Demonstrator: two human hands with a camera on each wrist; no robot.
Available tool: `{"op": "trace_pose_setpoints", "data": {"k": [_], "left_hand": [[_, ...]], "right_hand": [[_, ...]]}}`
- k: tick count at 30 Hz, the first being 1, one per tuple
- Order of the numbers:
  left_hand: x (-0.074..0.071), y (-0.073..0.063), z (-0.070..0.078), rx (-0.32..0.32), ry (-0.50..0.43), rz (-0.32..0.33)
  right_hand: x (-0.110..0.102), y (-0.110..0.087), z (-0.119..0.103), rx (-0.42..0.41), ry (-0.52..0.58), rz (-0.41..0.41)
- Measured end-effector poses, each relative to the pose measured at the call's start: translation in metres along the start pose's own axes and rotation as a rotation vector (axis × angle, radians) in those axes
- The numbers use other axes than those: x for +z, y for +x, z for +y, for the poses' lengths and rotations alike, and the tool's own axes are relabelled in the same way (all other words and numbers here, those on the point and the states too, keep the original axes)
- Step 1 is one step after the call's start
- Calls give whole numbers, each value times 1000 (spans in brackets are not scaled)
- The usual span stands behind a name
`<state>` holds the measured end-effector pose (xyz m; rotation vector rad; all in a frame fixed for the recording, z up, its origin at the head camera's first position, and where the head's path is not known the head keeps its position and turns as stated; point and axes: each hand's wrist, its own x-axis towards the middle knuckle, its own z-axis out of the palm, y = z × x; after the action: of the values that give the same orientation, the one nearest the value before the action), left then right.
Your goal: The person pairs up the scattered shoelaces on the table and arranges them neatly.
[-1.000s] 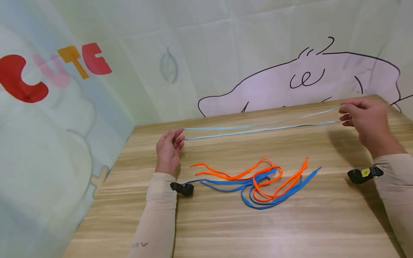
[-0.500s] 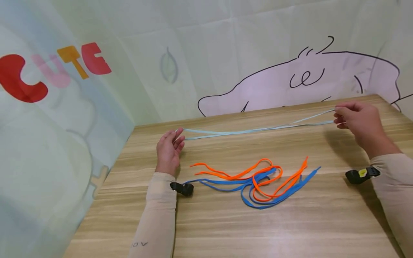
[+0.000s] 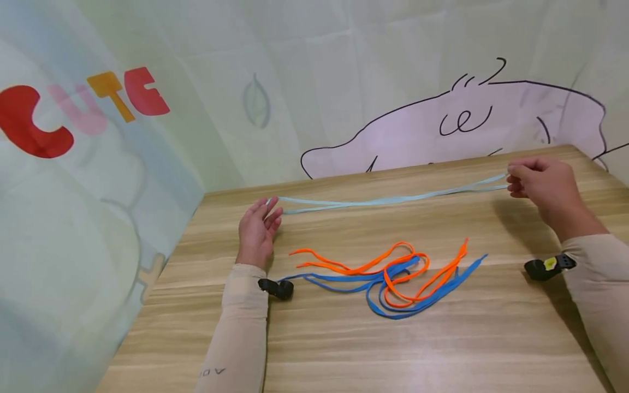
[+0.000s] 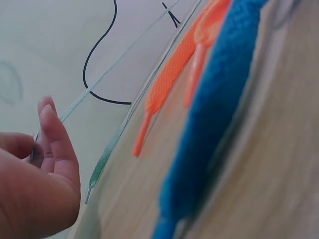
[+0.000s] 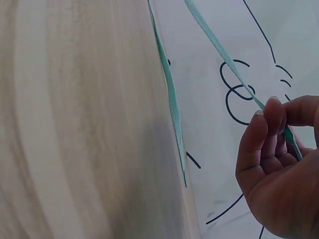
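A light-green shoelace [image 3: 304, 201] stretches between the two hands near the far edge of the table. The left hand [image 3: 257, 229] pinches one end, and the lace runs from between its thumb and fingers in the left wrist view. At the other end, the right hand [image 3: 547, 191] pinches the lace near its tip between thumb and fingertips, the other fingers curled. A second light-green shoelace [image 5: 172, 99] lies along the table just below, its tips showing in both wrist views. In the head view the held lace overlaps it in the middle.
Nearer the person, orange shoelaces [image 3: 361, 271] and blue shoelaces [image 3: 339, 278] lie tangled together on the wooden table [image 3: 373, 355]. A printed cloth backdrop [image 3: 304, 82] stands behind the table and along its left side.
The right hand has moved a little left and down. The held lace has slackened and dropped toward the second lace, now overlapping it in the middle. The left hand has hardly moved.
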<state>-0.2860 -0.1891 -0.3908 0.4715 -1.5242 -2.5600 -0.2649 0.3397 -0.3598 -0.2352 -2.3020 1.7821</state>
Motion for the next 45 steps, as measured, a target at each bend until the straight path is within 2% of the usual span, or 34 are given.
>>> {"op": "trace_pose_setpoints", "data": {"k": [7, 12, 23, 27, 34, 45], "left_hand": [[-5, 0, -4, -21, 21, -6], [-6, 0, -5, -21, 23, -11], [-5, 1, -4, -52, 69, -24], [-5, 1, -3, -69, 70, -29], [-5, 1, -3, -96, 21, -34], [-6, 3, -3, -117, -14, -15]], "right_hand": [[3, -2, 3, -8, 22, -45], [4, -2, 0, 27, 0, -87], [2, 2, 1, 30, -15, -231], [2, 2, 3, 40, -50, -237], [1, 5, 6, 60, -106, -248], [0, 7, 12, 86, -125, -296]]}}
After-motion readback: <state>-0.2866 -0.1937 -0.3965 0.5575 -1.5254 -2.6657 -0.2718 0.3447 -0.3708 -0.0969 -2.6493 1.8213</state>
